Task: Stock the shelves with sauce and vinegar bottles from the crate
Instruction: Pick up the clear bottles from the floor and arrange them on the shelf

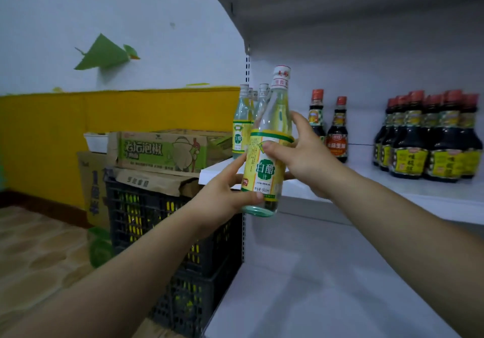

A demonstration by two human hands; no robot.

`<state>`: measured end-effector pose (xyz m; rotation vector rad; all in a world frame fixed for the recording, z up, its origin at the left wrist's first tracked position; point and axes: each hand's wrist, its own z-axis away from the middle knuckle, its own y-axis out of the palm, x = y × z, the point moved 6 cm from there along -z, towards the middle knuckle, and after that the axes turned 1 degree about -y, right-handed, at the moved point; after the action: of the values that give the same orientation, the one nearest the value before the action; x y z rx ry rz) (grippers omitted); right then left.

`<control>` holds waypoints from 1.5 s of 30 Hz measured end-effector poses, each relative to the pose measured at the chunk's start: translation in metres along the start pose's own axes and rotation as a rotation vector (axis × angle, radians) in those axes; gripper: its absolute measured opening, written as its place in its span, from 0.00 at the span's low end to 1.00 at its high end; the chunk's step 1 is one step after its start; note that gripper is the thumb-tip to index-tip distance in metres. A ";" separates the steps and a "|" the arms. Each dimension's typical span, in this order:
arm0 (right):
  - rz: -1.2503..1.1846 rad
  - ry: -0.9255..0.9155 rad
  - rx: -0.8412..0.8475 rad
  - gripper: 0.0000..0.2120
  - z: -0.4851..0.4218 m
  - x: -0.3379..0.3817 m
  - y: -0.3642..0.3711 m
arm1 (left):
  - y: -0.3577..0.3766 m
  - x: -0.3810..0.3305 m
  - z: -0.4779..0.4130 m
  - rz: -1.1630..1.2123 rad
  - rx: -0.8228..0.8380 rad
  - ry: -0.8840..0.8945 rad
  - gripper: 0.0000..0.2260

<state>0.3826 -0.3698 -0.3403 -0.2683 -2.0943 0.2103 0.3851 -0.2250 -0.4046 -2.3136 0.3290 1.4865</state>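
Note:
A clear vinegar bottle [269,138] with a yellow and green label and a white cap is held in the air, slightly tilted, just in front of the white shelf [392,188]. My left hand [225,196] grips its lower part and base from the left. My right hand [306,154] grips its middle from the right. Behind it, several matching vinegar bottles [242,125] stand at the shelf's left end. Two dark sauce bottles [337,130] stand further right, and a group of dark sauce bottles [429,141] with yellow labels stands at the far right.
Black plastic crates [146,219] are stacked left of the shelf unit, with cardboard boxes [162,151] on top. A lower white shelf [327,298] lies below. An upper shelf [340,10] hangs overhead. A yellow and white wall is behind.

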 end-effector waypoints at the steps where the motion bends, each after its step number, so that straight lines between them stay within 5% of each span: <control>1: 0.002 -0.005 -0.018 0.34 -0.009 0.000 -0.002 | -0.003 0.000 -0.010 -0.025 -0.002 0.007 0.36; 5: 0.023 -0.037 -0.087 0.38 -0.048 -0.001 0.006 | -0.030 0.008 -0.050 -0.188 -0.030 0.007 0.37; 14: 0.104 0.005 -0.177 0.41 -0.115 -0.028 0.033 | -0.097 0.067 -0.094 -1.068 -0.077 -0.236 0.33; 22: 0.219 0.045 -0.166 0.42 -0.167 -0.054 0.058 | -0.105 0.085 -0.100 -1.150 -0.165 -0.066 0.30; 45: 0.436 0.071 -0.272 0.43 -0.214 -0.089 0.069 | -0.106 0.096 -0.101 -1.098 -0.209 -0.032 0.29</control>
<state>0.6186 -0.3189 -0.3225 -0.8852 -1.9702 0.1692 0.5488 -0.1717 -0.4348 -1.9856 -0.9932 0.9699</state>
